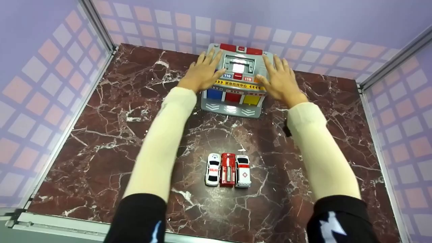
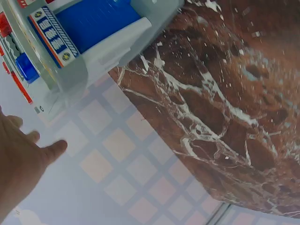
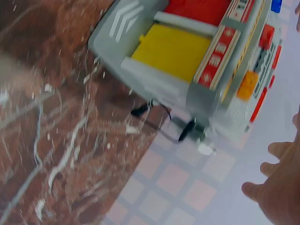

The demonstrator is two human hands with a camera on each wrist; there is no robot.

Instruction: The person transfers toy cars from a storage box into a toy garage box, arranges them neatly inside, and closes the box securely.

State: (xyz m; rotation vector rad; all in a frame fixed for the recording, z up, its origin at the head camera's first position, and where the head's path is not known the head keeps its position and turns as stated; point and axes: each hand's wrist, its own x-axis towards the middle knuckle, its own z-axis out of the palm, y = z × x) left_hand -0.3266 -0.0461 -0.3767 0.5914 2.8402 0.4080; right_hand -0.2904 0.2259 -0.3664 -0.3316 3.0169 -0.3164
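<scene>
A grey toy emergency station (image 1: 230, 108) with blue, red and yellow garage doors stands at the back of the tabletop. My left hand (image 1: 203, 72), fingers spread, is over its left side. My right hand (image 1: 280, 81) is over the right side, its fingers also extended. Whether either palm touches the toy station cannot be told. Nearer to me, a white toy police car (image 1: 213, 169), a red toy fire truck (image 1: 228, 169) and a white toy ambulance (image 1: 243, 171) sit side by side. Both wrist views show the hands apart from the station's sides.
The brown marbled tabletop (image 1: 135, 158) is bounded by light purple walls with a checked pattern (image 1: 341, 45) at the back and both sides. Metal rails (image 1: 81, 98) run along its edges. A small black cord (image 3: 140, 110) lies beside the toy station's right side.
</scene>
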